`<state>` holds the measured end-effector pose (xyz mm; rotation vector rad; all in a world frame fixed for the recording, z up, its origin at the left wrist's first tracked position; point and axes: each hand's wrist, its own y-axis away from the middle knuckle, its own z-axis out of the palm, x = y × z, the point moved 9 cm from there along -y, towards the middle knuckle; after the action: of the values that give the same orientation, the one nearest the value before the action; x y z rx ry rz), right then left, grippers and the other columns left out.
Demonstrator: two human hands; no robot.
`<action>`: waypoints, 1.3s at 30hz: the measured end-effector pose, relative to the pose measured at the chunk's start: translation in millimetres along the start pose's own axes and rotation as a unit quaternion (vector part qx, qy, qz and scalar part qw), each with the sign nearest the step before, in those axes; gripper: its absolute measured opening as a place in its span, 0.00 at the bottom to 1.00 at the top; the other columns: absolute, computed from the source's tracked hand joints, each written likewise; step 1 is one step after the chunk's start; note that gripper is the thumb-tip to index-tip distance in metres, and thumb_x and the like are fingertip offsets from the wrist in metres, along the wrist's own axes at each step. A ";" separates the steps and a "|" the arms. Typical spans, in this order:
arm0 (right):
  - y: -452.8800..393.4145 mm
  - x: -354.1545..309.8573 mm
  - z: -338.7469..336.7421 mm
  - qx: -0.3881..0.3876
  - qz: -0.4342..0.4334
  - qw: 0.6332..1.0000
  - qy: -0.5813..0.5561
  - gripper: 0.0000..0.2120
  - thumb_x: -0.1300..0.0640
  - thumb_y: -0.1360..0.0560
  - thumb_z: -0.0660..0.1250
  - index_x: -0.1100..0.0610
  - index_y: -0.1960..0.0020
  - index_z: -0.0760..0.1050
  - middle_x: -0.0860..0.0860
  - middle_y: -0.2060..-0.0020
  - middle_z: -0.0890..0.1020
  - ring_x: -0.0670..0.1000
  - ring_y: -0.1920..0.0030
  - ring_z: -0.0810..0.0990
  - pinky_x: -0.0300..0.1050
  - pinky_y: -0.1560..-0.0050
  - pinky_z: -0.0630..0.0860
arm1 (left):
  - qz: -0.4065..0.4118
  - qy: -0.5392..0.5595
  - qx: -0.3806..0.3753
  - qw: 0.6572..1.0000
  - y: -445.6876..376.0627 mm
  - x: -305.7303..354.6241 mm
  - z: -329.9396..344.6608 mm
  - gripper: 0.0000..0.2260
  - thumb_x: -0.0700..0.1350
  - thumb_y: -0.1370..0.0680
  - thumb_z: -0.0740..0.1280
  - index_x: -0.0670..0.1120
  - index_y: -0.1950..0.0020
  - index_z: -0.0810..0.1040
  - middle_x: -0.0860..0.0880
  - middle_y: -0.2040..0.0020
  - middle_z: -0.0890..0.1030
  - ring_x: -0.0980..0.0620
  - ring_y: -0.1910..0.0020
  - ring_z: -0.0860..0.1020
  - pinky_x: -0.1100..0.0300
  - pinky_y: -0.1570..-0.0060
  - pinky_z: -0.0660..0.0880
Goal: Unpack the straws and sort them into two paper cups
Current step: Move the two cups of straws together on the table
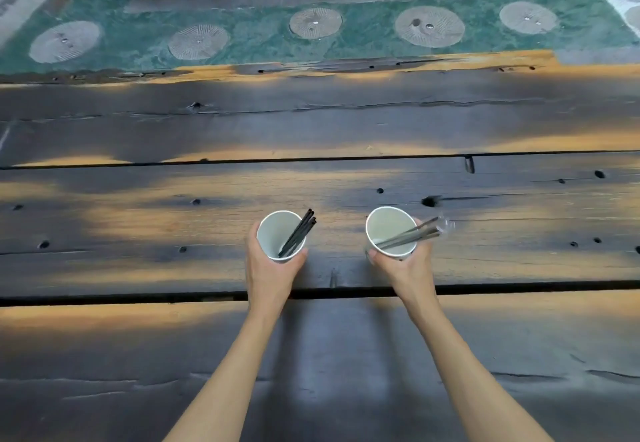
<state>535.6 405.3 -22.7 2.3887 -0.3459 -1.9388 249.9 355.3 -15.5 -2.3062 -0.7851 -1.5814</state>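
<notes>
The person is standing over a dark plank table (346, 122), holding a paper cup in each hand. The left hand (272, 273) is wrapping its fingers around the left cup (277, 237), where a bunch of black straws (298, 233) is leaning against the right rim. The right hand (405, 268) is gripping the right cup (389, 230); wrapped straws (410, 236) are lying across it, their clear wrapper ends poking out past the right rim
</notes>
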 end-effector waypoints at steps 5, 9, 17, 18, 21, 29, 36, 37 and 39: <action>-78.2 -29.5 18.1 0.015 -0.032 0.999 -0.001 0.37 0.63 0.35 0.79 0.54 0.33 0.63 0.53 0.41 0.77 0.44 0.45 0.78 0.41 0.40 0.75 | 0.023 0.005 0.019 1.000 -80.0 21.3 11.6 0.38 0.44 0.35 0.80 0.51 0.30 0.65 0.56 0.42 0.73 0.54 0.43 0.73 0.61 0.44 0.70; -139.9 -43.4 33.5 0.034 -0.034 0.999 -0.007 0.37 0.57 0.36 0.79 0.52 0.33 0.63 0.52 0.41 0.78 0.47 0.43 0.79 0.48 0.39 0.76 | 0.036 0.007 0.026 0.999 -144.5 36.5 25.6 0.37 0.46 0.34 0.79 0.51 0.30 0.65 0.56 0.42 0.72 0.55 0.44 0.73 0.64 0.47 0.68; -248.8 -49.5 63.7 0.054 -0.050 0.997 -0.012 0.38 0.56 0.36 0.78 0.54 0.31 0.63 0.52 0.40 0.76 0.46 0.42 0.77 0.47 0.38 0.75 | 0.048 0.002 0.016 0.999 -257.7 47.0 67.2 0.40 0.52 0.32 0.77 0.50 0.26 0.61 0.55 0.38 0.70 0.54 0.40 0.71 0.61 0.42 0.68; -259.0 -48.1 66.8 0.056 -0.053 0.997 -0.012 0.38 0.56 0.36 0.78 0.54 0.32 0.63 0.51 0.41 0.76 0.43 0.43 0.77 0.45 0.38 0.75 | 0.049 -0.003 0.016 0.999 -268.5 45.8 72.1 0.40 0.53 0.33 0.77 0.50 0.26 0.61 0.54 0.38 0.70 0.53 0.39 0.72 0.59 0.41 0.69; -283.1 -42.6 77.9 0.051 -0.061 0.997 -0.007 0.36 0.58 0.34 0.77 0.54 0.32 0.62 0.45 0.44 0.75 0.34 0.48 0.75 0.35 0.42 0.73 | 0.046 -0.016 0.016 0.999 -291.0 40.4 85.7 0.39 0.55 0.34 0.76 0.51 0.27 0.62 0.54 0.39 0.72 0.50 0.38 0.73 0.54 0.38 0.72; -313.6 -24.2 97.7 0.049 -0.065 0.997 0.014 0.36 0.58 0.32 0.77 0.55 0.32 0.61 0.39 0.47 0.74 0.27 0.52 0.74 0.22 0.51 0.69 | 0.043 -0.030 0.014 0.999 -315.2 24.0 110.0 0.38 0.57 0.34 0.75 0.52 0.29 0.62 0.53 0.38 0.74 0.50 0.39 0.74 0.50 0.38 0.73; -319.8 -15.4 101.9 0.043 -0.059 0.997 0.011 0.38 0.56 0.34 0.78 0.51 0.31 0.60 0.48 0.40 0.74 0.39 0.41 0.75 0.35 0.39 0.71 | 0.063 -0.062 0.008 0.996 -320.0 24.2 114.1 0.39 0.55 0.33 0.76 0.52 0.27 0.61 0.53 0.34 0.73 0.51 0.36 0.72 0.55 0.40 0.71; -320.0 -15.0 100.7 0.044 -0.057 0.997 0.007 0.39 0.56 0.34 0.78 0.51 0.31 0.60 0.49 0.38 0.74 0.43 0.39 0.75 0.41 0.36 0.71 | 0.062 -0.065 0.010 0.996 -319.9 24.2 113.5 0.40 0.55 0.33 0.76 0.52 0.27 0.61 0.53 0.34 0.73 0.51 0.36 0.72 0.56 0.41 0.71; -319.9 -14.0 98.5 0.043 -0.055 0.998 0.003 0.39 0.56 0.34 0.78 0.51 0.31 0.60 0.50 0.37 0.74 0.46 0.38 0.75 0.47 0.34 0.72 | 0.058 -0.070 0.014 0.996 -319.7 23.6 111.9 0.40 0.56 0.34 0.76 0.52 0.26 0.61 0.53 0.33 0.73 0.50 0.35 0.72 0.55 0.39 0.71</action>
<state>483.3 730.1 -86.5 2.5163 -0.3099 -2.0010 168.3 680.3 -70.4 -2.4145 -0.6856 -1.3644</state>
